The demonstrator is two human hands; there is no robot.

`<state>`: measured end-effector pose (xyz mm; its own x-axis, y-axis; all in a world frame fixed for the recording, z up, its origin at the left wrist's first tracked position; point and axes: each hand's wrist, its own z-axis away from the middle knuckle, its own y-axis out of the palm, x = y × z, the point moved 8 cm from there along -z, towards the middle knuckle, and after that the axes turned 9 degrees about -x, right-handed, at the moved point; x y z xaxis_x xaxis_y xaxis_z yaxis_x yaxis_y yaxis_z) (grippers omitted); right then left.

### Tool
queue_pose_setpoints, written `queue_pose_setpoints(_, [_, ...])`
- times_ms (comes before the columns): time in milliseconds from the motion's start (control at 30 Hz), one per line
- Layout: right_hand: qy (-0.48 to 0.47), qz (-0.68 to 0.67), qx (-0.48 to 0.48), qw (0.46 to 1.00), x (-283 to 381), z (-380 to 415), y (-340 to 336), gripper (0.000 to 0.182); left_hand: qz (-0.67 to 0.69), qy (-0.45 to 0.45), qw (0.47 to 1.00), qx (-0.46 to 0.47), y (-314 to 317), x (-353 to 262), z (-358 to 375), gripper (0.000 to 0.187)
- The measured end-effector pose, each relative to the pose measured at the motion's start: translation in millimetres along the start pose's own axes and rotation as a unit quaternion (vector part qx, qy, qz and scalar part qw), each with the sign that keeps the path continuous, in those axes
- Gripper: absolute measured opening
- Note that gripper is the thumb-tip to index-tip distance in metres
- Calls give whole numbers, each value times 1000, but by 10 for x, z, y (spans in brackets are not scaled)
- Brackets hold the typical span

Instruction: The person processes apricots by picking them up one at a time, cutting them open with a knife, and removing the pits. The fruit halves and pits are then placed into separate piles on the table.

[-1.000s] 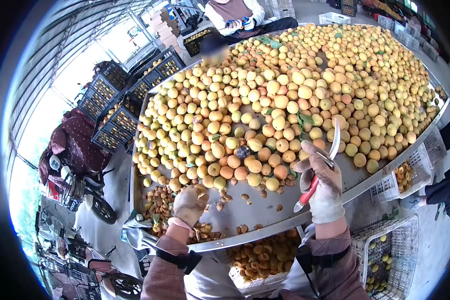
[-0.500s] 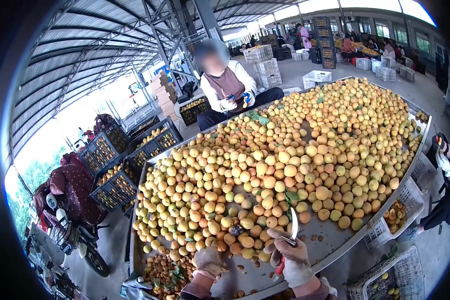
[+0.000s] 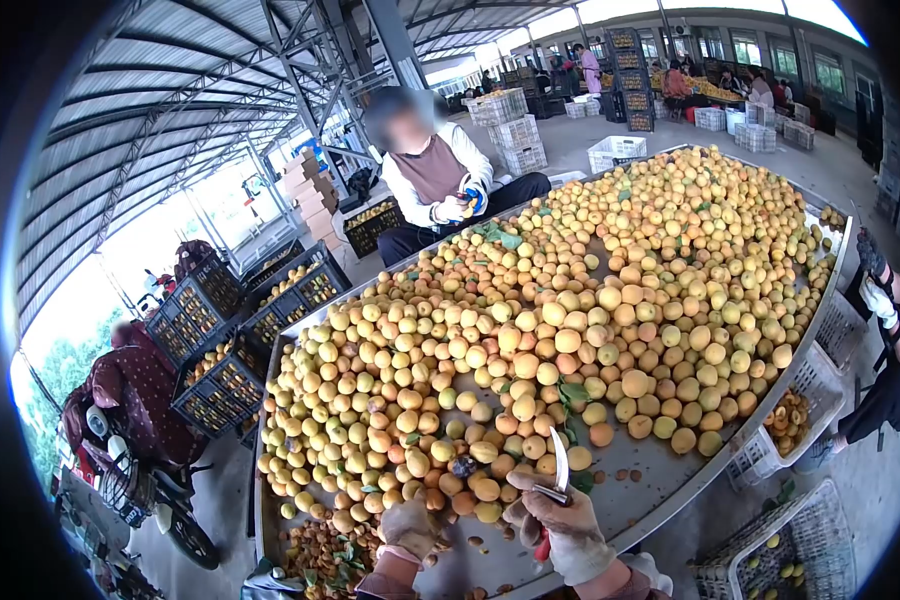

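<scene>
A: What is the right hand (image 3: 567, 522) doing with its grip?

B: It is closed around a red-handled cutter (image 3: 560, 460); the gloved fingers wrap it, the curved blade stands up out of the fist, and a bit of red handle shows below.

A: And the left hand (image 3: 407, 525)?

B: Gloved too, with the fingers curled at the near edge of the yellow-orange fruit (image 3: 625, 300); they are partly hidden, so I can't tell how far closed they are, or whether they grip a piece.

A: Where does the fruit lie?

B: Heaped over the metal table (image 3: 630, 510), mostly beyond both hands; one dark fruit (image 3: 464, 466) sits between them, a little farther off; small brown pieces (image 3: 310, 550) lie just left of the left hand.
</scene>
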<state>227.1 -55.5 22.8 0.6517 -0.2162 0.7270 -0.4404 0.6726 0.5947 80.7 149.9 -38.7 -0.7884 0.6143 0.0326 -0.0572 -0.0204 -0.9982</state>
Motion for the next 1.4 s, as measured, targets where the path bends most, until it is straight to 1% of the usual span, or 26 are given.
queue_pose_setpoints(67, [4,1,3,1000,-8,5,4,34,-4,1,1000,-12,0,-3,6,72])
queue_pose_setpoints(133, [2,9,5,1000,-13,8,10,35,-21,23,999,-26,-57,-56,30,68])
queue_pose_setpoints(233, [1,11,7,1000,-20,13,21,35,-14,9,1000,-5,45,11,-12,67])
queue_pose_setpoints(367, [4,4,10,1000,-41,4,47,36,-15,15,1000,-9,-6,-11,1,66])
queue_pose_setpoints(433, [20,-7,24,999,-80,4,66,35,-6,-2,1000,5,4,-12,6,68])
queue_pose_setpoints(533, [18,4,20,1000,-106,-14,70,34,-6,-6,1000,0,-19,-28,5,69])
queue_pose_setpoints(667, [19,7,20,1000,-110,-9,74,33,-15,-1,1000,-2,56,17,-14,73])
queue_pose_setpoints(733, [13,12,15,1000,-109,-9,83,32,-26,29,999,-20,62,11,-21,76])
queue_pose_setpoints(867, [8,11,28,1000,-91,4,128,32,-29,16,999,3,48,-8,-12,78])
queue_pose_setpoints(1033, [14,10,28,999,-89,10,124,32,-16,8,1000,-22,85,25,-24,74])
queue_pose_setpoints(1167, [18,7,25,1000,-83,18,119,33,-21,12,1000,-12,97,26,-26,70])
queue_pose_setpoints(1233, [14,11,25,1000,-92,7,107,34,-46,41,997,-35,100,4,-22,66])
queue_pose_setpoints(1333, [25,24,13,999,-51,9,117,35,-32,43,997,-52,106,-13,-15,64])
queue_pose_setpoints(1400, [21,23,18,999,-67,-15,109,36,-45,46,997,-43,42,-69,10,63])
